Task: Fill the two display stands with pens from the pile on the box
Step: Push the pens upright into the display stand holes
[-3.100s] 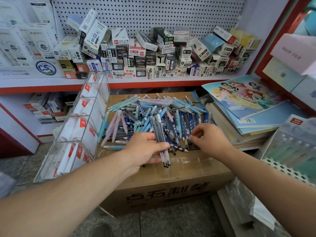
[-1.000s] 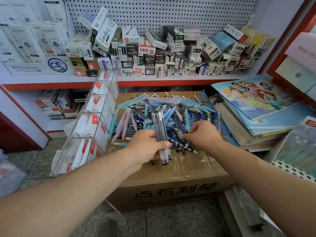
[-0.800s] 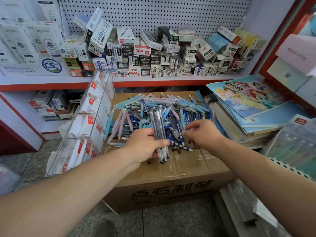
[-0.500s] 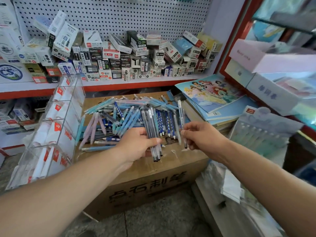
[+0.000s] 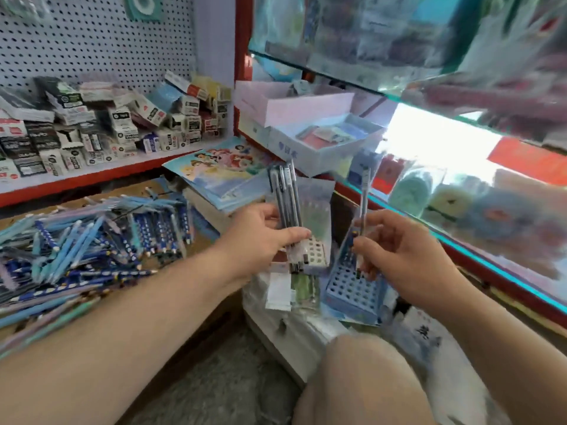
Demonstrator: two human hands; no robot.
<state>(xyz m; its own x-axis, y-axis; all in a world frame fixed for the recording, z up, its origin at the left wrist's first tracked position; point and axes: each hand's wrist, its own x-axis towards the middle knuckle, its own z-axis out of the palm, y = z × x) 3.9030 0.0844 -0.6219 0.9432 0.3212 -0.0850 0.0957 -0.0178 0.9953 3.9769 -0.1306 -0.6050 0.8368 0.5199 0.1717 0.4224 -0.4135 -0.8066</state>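
The right grip [image 5: 402, 253] pinches one pen [image 5: 363, 204] upright, tip just above the blue display stand [image 5: 352, 292] (the left grip [image 5: 260, 237], farther off, clasps a pen bundle [image 5: 287, 197]).

A white pegboard [image 5: 92, 41] backed a red-edged shelf [image 5: 92, 177] heaped with small stationery cartons [image 5: 116, 127], some upright and some tipped over. Just right of the shelf lay a stack of picture books [image 5: 221, 170] with cartoon princesses on the top cover, and behind them stood an open pale carton [image 5: 325, 133]. Along the right ran a glass counter [image 5: 460, 245] with blurred, pastel round goods [image 5: 411, 188] inside.
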